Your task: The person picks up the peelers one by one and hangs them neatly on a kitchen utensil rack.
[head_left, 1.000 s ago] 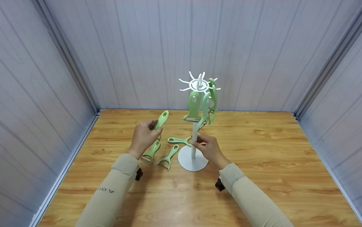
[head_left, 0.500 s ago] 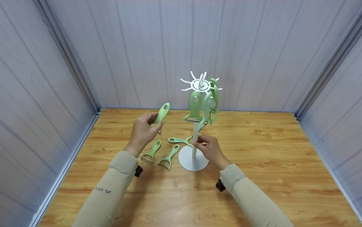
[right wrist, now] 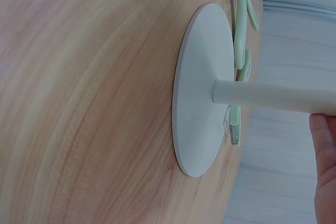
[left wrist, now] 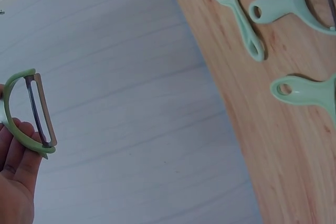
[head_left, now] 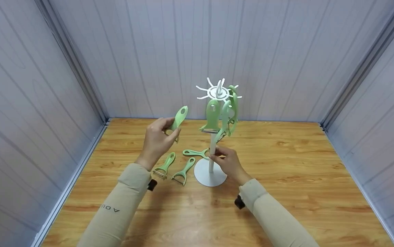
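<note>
In the head view my left hand pinches a green peeler above the table, its holed handle end pointing up. The left wrist view shows the metal blade of that peeler beyond the fingers. My right hand grips the post of a white rack, fingers and thumb around it. On top of the post sits a ring of hooks. Several green peelers hang there, among them a front one facing the camera and a turned one beside it.
Three more peelers lie on the wooden table left of the round white base: one peeler at left, another peeler in the middle, and a third peeler behind, near the base. Pale panelled walls enclose the table.
My left hand has lifted its peeler up from beside the lying peelers and shifted it slightly right, towards the rack. The right hand stays on the post.
</note>
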Demonstrator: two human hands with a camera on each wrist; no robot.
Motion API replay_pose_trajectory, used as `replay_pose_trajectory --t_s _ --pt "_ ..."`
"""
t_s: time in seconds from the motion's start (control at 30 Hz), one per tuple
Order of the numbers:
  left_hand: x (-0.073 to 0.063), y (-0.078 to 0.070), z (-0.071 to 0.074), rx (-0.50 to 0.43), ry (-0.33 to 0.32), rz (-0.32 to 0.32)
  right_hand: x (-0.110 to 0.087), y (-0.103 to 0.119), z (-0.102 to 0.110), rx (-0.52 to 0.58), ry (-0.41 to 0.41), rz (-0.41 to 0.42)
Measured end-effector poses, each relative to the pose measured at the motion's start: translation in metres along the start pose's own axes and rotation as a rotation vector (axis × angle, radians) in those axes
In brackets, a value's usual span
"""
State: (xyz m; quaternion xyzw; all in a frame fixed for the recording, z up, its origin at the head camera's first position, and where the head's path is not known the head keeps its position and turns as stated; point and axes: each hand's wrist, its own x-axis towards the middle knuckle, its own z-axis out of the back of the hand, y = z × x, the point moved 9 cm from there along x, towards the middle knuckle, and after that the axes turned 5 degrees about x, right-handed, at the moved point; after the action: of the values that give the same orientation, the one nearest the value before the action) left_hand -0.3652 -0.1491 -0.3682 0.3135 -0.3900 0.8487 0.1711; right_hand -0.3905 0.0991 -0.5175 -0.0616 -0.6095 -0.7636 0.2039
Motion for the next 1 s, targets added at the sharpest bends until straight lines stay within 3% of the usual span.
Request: replay_pose_trajectory --t_s 0.77,1.0 --pt "0.008 -0.043 0.023 -0.169 -0.144 -0.136 -0.002 0.000 0.000 0.044 -0.017 0.002" --pt "0.009 -0.054 0.026 -0.190 -0.162 -0.172 -0.001 -0.003 0.001 0.017 -0.016 0.001"
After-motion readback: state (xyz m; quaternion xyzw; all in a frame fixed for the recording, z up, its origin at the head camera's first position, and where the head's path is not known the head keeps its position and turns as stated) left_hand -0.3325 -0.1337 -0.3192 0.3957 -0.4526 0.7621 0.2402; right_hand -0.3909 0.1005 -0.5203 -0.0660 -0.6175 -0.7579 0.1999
